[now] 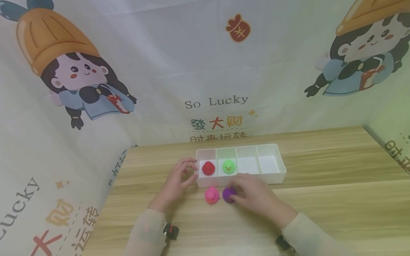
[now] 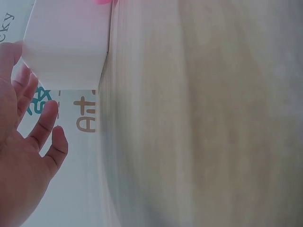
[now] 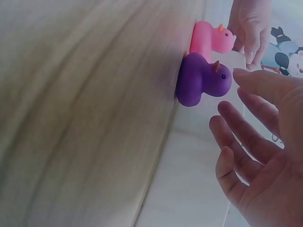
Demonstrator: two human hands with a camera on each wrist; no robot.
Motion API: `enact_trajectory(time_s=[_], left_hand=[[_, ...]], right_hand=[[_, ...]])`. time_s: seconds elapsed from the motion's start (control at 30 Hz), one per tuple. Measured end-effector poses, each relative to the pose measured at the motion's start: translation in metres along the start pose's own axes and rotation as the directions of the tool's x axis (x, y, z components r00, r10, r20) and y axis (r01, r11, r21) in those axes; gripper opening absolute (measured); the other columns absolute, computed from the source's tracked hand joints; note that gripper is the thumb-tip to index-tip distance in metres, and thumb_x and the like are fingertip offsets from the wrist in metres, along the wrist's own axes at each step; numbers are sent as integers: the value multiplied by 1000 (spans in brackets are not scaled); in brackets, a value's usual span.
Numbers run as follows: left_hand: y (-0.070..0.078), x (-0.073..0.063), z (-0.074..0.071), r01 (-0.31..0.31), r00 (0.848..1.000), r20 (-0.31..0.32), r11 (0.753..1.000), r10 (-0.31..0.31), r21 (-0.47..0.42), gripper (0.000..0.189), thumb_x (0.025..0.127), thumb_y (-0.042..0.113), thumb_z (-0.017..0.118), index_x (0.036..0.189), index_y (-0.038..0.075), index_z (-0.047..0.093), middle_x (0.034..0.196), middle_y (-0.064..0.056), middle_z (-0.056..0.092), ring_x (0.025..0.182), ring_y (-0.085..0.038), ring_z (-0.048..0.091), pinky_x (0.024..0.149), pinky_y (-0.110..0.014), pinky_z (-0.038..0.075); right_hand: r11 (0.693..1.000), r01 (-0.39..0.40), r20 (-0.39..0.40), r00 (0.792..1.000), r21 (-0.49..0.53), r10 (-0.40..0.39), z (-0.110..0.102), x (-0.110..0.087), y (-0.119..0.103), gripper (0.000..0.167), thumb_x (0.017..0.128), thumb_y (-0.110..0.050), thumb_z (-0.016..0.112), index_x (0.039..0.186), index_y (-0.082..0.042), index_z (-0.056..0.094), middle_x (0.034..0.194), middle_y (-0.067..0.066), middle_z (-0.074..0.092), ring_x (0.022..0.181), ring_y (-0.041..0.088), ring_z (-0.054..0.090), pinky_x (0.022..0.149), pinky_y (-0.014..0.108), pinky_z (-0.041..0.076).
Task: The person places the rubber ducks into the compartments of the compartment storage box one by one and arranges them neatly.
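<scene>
My left hand (image 1: pixel 178 179) is at the left end of a white divided box (image 1: pixel 205 183), its loosely bent fingers right at the rim. In the left wrist view those fingers (image 2: pixel 45 125) are spread beside the box's end wall. A purple rubber duck (image 3: pixel 203 80) sits on the table in front of the box, next to a pink rubber duck (image 1: pixel 211 195). Over the purple one reaches my right hand (image 1: pixel 256 193), thumb tip close to the duck's head and the fingers spread apart. Inside the box, a red duck (image 1: pixel 208 168) occupies the leftmost compartment and a green duck (image 1: pixel 229 166) the second.
The box stands on a wood-grain table (image 1: pixel 320 213), toward its back edge. Behind it hangs a pale printed cloth (image 1: pixel 166 71) with cartoon figures and lettering, which also runs along the left side. Bands with small black devices (image 1: pixel 171 231) are on both wrists.
</scene>
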State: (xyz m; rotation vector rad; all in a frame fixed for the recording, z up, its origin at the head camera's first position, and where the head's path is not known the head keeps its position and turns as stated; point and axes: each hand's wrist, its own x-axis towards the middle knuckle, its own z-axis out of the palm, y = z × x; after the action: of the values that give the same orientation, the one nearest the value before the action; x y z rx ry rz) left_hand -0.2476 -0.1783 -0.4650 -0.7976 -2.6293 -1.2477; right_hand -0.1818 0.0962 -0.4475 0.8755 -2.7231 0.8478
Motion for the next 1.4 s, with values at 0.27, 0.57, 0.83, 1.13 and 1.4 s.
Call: enact_trajectory(time_s=[0.27, 0.57, 0.83, 1.13, 1.4], left_hand=[[0, 0, 0, 8, 1000, -7, 1000, -8, 6, 17, 82, 20, 63, 96, 19, 53, 125, 6, 42, 98, -18, 44, 79, -40, 41], [0, 0, 0, -17, 1000, -8, 1000, 17, 5, 17, 82, 15, 63, 96, 18, 52, 125, 5, 42, 99, -20, 43, 79, -41, 40], [1, 1, -1, -13, 1000, -7, 1000, 13, 8, 18, 82, 18, 63, 96, 17, 52, 126, 5, 41, 100, -20, 43, 79, -41, 40], [0, 1, 0, -13, 1000, -15, 1000, 13, 29, 18, 82, 17, 63, 96, 18, 53, 125, 6, 42, 99, -18, 44, 79, -39, 41], [1, 0, 0, 6, 1000, -20, 1000, -5, 21, 18, 81, 19, 64, 95, 18, 53, 124, 7, 43, 99, -25, 46, 79, -38, 41]], right_hand=[[1000, 27, 12, 1000, 3, -27, 6, -2, 3, 26, 70, -30, 72, 93, -26, 61, 87, -15, 58, 84, 6, 53, 77, 28, 42], [1000, 21, -7, 1000, -12, -21, 8, -3, 2, 28, 68, -30, 74, 92, -25, 61, 88, -15, 58, 84, 4, 53, 77, 24, 41], [1000, 23, -8, 1000, -1, -23, 8, -2, -1, 28, 66, -26, 74, 90, -23, 60, 84, -14, 58, 80, 7, 54, 74, 24, 42], [1000, -13, 5, 1000, -19, 13, 10, -1, -2, 29, 65, -28, 75, 89, -23, 59, 83, -12, 57, 77, 8, 53, 70, 24, 43], [1000, -17, 3, 1000, -2, 17, 10, -1, -3, 28, 66, -27, 75, 88, -24, 59, 82, -14, 56, 76, 8, 53, 69, 25, 43]])
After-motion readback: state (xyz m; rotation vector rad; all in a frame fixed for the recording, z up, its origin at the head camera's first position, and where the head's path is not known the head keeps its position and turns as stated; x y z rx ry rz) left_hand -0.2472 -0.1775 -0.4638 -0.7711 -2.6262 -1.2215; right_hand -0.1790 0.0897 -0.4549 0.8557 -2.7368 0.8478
